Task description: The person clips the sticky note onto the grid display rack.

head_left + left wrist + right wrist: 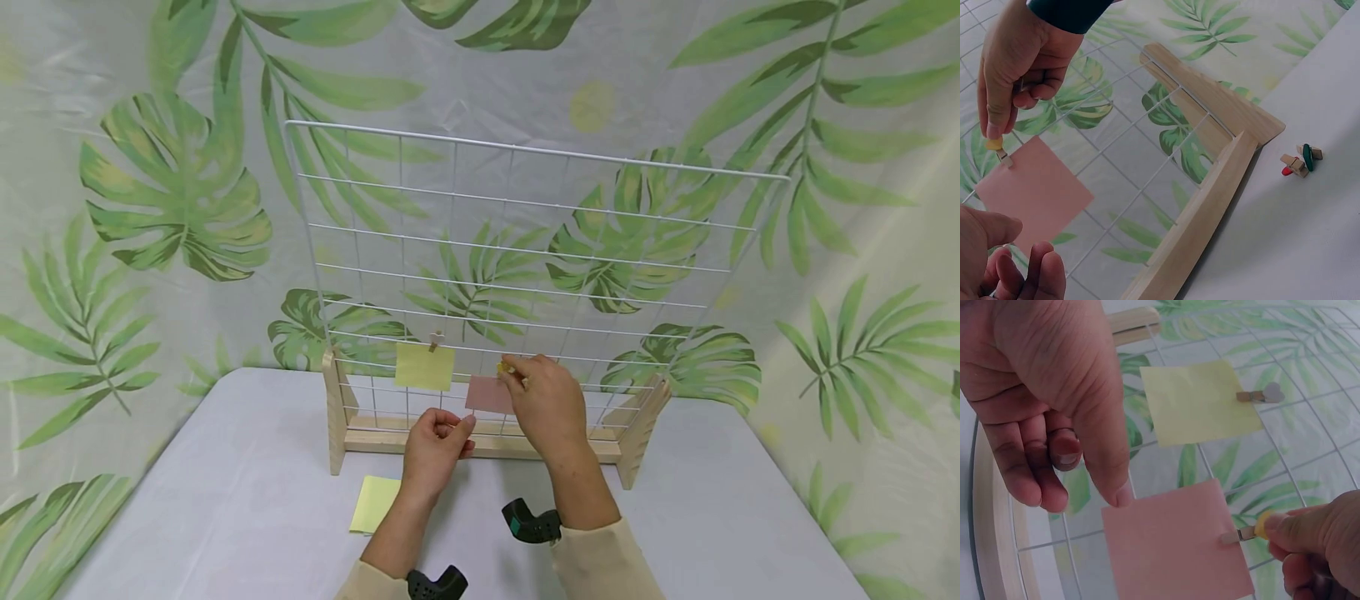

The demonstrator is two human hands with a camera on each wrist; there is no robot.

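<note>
My right hand (551, 404) pinches a small wooden clothespin (1246, 534) with a yellow decoration between thumb and fingers. The clothespin's tip overlaps the edge of a pink sticky note (1172, 550) that lies against a white wire grid (510, 147). At the note's lower left corner in the head view, my left hand (435, 450) holds the paper, thumb in front and index finger mostly hidden. Up and left of it, a yellow sticky note (424, 367) hangs from another clothespin (1250, 396) with a pale heart.
A wooden stand (480, 446) supports the grid on the white table (712, 500). Yellow sticky notes (373, 504) lie beside my left forearm. Two loose clothespins (1296, 165), one red and one green, rest near the stand. A leaf-patterned curtain (180, 183) hangs behind.
</note>
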